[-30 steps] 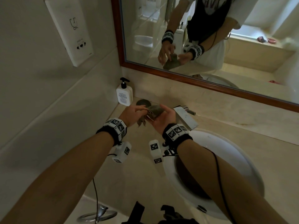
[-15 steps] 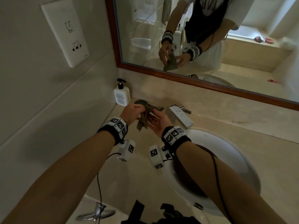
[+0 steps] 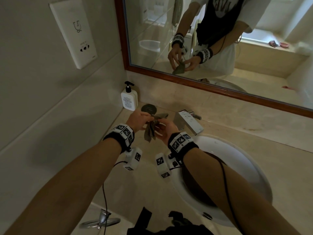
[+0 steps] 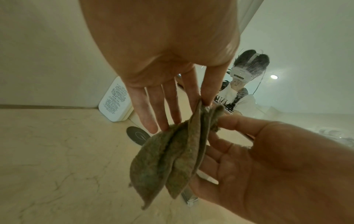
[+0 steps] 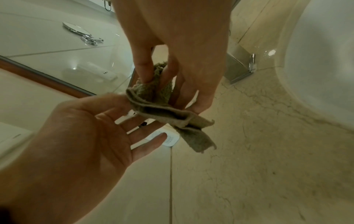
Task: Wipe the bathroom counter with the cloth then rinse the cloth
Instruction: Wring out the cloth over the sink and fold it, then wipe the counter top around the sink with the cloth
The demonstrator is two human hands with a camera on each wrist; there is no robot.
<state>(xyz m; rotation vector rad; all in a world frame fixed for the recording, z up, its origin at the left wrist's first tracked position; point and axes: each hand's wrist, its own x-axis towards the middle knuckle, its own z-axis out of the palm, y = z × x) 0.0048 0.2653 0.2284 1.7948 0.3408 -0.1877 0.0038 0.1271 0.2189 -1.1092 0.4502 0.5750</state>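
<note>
Beige marble counter [image 3: 254, 160], white sink [image 3: 250, 168], wood-framed mirror [image 3: 211, 89].

Wood-framed mirror [image 3: 220, 39], tiled wall [image 3: 42, 107]

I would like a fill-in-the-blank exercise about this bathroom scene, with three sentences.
1. Both hands hold a greyish-green ____ above the counter.
2. The soap bottle stands in the corner, capped by a black ____.
3. The square faucet stands behind the white ____.

Missing words: cloth; pump; sink.
</note>
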